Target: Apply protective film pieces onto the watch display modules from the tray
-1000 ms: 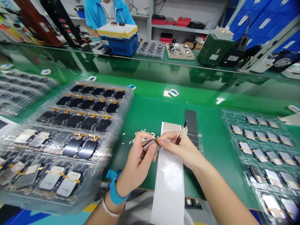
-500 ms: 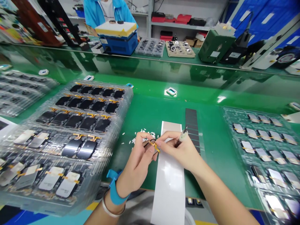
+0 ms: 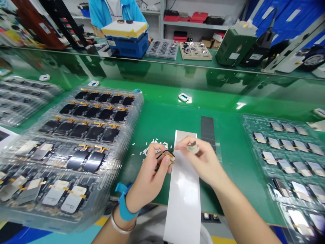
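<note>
My left hand (image 3: 149, 173) is closed around a small display module (image 3: 166, 158), gripping it between thumb and fingers. This module has a dark edge and a yellow-orange flex strip, and the fingers cover part of it. Just to its right, over a long white backing strip (image 3: 184, 189), is my right hand (image 3: 200, 156), slightly blurred. Its thumb and index finger are bent close together, apart from the module. A slim dark tool with a pale wrapped part (image 3: 193, 147) is tucked in the right hand; most of it is hidden. Small white scraps (image 3: 154, 145) lie behind my left hand.
Stacked clear trays (image 3: 106, 101) of black display modules fill the left side. Another clear tray (image 3: 256, 159) with modules is at right. Dark adhesive pieces (image 3: 207, 127) lie beyond my right hand. A blue machine (image 3: 129, 44) stands on the shelf; a person in blue (image 3: 139, 13) is behind.
My right hand has drawn slightly up and right, away from the flex strip it was pinching. My left hand stays in place with the display module.
</note>
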`<state>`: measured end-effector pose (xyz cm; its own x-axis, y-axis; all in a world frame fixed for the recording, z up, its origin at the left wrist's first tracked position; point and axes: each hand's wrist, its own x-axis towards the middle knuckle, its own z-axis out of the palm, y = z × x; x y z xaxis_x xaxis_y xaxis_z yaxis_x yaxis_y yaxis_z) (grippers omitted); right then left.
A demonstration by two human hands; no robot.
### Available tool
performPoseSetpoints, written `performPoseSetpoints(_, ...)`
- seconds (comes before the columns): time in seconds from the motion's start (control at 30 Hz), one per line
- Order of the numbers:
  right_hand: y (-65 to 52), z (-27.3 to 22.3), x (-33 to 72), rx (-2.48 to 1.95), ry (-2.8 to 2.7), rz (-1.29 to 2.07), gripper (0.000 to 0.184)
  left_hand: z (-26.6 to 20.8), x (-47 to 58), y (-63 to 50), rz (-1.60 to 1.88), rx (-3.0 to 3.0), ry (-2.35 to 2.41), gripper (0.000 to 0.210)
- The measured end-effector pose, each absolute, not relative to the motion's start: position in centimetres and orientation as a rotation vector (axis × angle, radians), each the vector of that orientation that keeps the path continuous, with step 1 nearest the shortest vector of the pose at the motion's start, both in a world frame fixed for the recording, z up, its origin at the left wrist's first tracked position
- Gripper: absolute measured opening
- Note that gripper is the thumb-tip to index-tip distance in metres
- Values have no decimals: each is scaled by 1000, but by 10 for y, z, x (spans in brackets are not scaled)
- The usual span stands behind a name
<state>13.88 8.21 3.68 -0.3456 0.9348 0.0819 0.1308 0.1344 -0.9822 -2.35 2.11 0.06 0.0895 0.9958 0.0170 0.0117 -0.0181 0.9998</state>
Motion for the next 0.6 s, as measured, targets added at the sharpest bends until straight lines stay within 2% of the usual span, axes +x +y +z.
performPoseSetpoints(0.17, 90, 44, 166, -1212, -1644, 921, 48, 9, -20, 25, 978, 1580, 1177, 10)
performPoseSetpoints(0.37, 88, 12, 188, -1398, -1355, 1071, 39, 15, 0, 28, 660, 2082, 1157, 12)
performPoseSetpoints(0.6, 88, -3, 191, -1349, -1202, 1127, 48, 10, 8, 31, 511, 2300, 1159, 19)
